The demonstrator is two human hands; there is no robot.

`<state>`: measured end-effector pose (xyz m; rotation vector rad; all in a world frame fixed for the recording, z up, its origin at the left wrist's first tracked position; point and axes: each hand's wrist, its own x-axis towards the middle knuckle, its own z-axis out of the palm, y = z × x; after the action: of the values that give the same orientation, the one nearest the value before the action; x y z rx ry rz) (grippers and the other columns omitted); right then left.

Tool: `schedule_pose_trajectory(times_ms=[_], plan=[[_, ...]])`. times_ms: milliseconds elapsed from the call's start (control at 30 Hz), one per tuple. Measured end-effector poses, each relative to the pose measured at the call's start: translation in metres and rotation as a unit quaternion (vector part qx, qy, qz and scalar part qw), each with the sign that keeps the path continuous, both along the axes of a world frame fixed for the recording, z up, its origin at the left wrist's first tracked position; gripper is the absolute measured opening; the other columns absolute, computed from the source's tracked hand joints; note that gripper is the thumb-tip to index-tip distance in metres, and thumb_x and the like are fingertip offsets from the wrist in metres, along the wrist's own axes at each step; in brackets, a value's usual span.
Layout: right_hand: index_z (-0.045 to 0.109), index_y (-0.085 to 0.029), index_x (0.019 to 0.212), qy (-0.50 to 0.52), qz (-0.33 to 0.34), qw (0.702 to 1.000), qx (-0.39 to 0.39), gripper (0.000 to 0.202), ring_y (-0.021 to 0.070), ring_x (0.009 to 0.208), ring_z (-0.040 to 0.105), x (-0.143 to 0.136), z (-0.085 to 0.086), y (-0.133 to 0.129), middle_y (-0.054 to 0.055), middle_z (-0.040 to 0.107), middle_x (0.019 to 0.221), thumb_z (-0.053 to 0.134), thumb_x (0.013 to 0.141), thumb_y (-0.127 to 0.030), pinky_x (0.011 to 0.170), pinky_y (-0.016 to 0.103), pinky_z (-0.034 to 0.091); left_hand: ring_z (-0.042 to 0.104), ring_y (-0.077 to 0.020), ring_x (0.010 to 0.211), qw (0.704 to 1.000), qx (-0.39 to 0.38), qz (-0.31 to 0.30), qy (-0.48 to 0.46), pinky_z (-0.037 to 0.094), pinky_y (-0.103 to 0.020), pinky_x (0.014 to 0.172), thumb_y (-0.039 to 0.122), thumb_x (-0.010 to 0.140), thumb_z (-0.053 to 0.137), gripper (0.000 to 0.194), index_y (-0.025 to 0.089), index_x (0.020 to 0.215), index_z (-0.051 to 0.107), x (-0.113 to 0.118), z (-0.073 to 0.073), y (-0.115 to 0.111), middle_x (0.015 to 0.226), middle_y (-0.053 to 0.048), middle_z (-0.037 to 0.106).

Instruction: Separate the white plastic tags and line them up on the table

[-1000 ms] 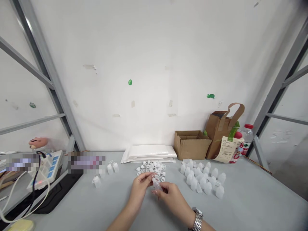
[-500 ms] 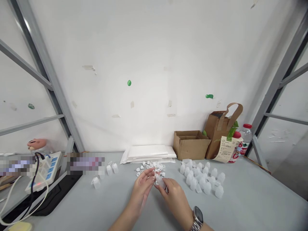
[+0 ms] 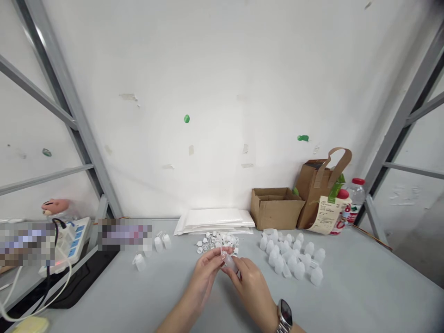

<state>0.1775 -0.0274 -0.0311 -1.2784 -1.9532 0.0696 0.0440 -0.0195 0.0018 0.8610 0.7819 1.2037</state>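
My right hand [image 3: 251, 280] grips a small translucent white plastic bottle [image 3: 230, 262], tilted with its top toward my left hand [image 3: 208, 268]. The left fingers are closed at that top end on a small white cap with a loop, partly hidden by the fingertips. Just beyond my hands lies a pile of loose white looped caps [image 3: 211, 240]. To the right is a group of similar cloudy bottles [image 3: 293, 256], some upright and some lying down. On the left, several bottles with looped caps stand apart, one of them nearest me [image 3: 140, 262].
White flat packets [image 3: 217, 218] lie stacked against the wall. At the back right are an open cardboard box [image 3: 277, 213], a brown paper bag [image 3: 312, 189] and a clear bottle with a red lid [image 3: 355, 196]. A power strip [image 3: 74, 240] with cables sits left, beside a black mat [image 3: 83, 277].
Both hands stay in nearly the same place, still on the bottle. The bottle and fingertips have shifted slightly, and the view has moved a little.
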Motion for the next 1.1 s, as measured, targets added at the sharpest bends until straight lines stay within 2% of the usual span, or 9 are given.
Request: schedule_pose_trajectory(times_ms=[200,300,500,733,867,967,1100], plan=[[0.059,-0.019,0.078,0.045,0.008,0.995,-0.093,0.020,0.0154,0.061,0.055,-0.004,0.005,-0.003,0.002,0.061,0.066,0.047,0.086,-0.033,0.054,0.023,0.038,0.054,-0.0238,0.102,0.998,0.025,-0.056,0.014,0.037,-0.030,0.087,0.020,0.072,0.058,0.022,0.014,0.089,0.068,-0.001,0.002,-0.001,0.102,-0.010,0.066],[0.057,-0.018,0.071,0.043,0.005,0.992,-0.120,0.024,0.0147,0.058,0.053,-0.005,0.005,-0.003,0.002,0.059,0.063,0.046,0.087,-0.032,0.053,0.023,0.036,0.053,-0.0249,0.105,0.998,0.033,-0.056,0.028,0.035,-0.032,0.091,0.021,0.073,0.055,0.022,0.014,0.088,0.069,0.000,0.004,-0.003,0.103,-0.010,0.066],[0.058,-0.016,0.073,0.004,-0.009,0.995,-0.097,0.022,0.0166,0.062,0.053,-0.005,0.000,-0.002,0.005,0.060,0.068,0.048,0.086,-0.031,0.058,0.025,0.036,0.051,-0.0278,0.110,0.998,0.011,-0.028,0.052,0.033,-0.036,0.094,0.026,0.070,0.060,0.022,0.015,0.086,0.070,0.001,0.005,-0.004,0.101,-0.010,0.068],[0.057,-0.017,0.067,0.032,0.003,0.990,-0.139,0.026,0.0139,0.057,0.051,-0.006,0.003,-0.003,0.002,0.059,0.061,0.047,0.086,-0.032,0.054,0.022,0.034,0.053,-0.0269,0.107,0.998,0.034,-0.051,0.017,0.036,-0.036,0.092,0.019,0.070,0.053,0.028,0.014,0.092,0.069,0.002,-0.002,-0.002,0.100,-0.010,0.068],[0.058,-0.017,0.067,0.047,0.010,0.988,-0.148,0.027,0.0127,0.054,0.050,-0.006,0.009,-0.002,0.001,0.058,0.059,0.046,0.086,-0.031,0.051,0.022,0.033,0.053,-0.0271,0.106,0.997,0.037,-0.068,0.006,0.037,-0.036,0.091,0.018,0.069,0.052,0.029,0.015,0.091,0.069,0.002,-0.001,-0.003,0.101,-0.009,0.067],[0.058,-0.017,0.066,0.047,0.007,0.989,-0.142,0.026,0.0128,0.053,0.050,-0.005,0.011,-0.002,0.001,0.058,0.059,0.047,0.086,-0.030,0.051,0.022,0.033,0.052,-0.0267,0.108,0.997,0.023,-0.067,0.014,0.035,-0.035,0.094,0.018,0.067,0.056,0.028,0.015,0.090,0.069,0.002,0.003,-0.005,0.101,-0.009,0.068],[0.058,-0.017,0.071,0.021,-0.002,0.995,-0.097,0.022,0.0145,0.058,0.054,-0.004,0.005,-0.001,0.002,0.060,0.063,0.048,0.086,-0.030,0.054,0.023,0.036,0.052,-0.0279,0.108,0.998,0.020,-0.051,0.016,0.035,-0.037,0.095,0.028,0.073,0.058,0.027,0.014,0.094,0.069,0.002,0.004,-0.007,0.104,-0.011,0.067]])
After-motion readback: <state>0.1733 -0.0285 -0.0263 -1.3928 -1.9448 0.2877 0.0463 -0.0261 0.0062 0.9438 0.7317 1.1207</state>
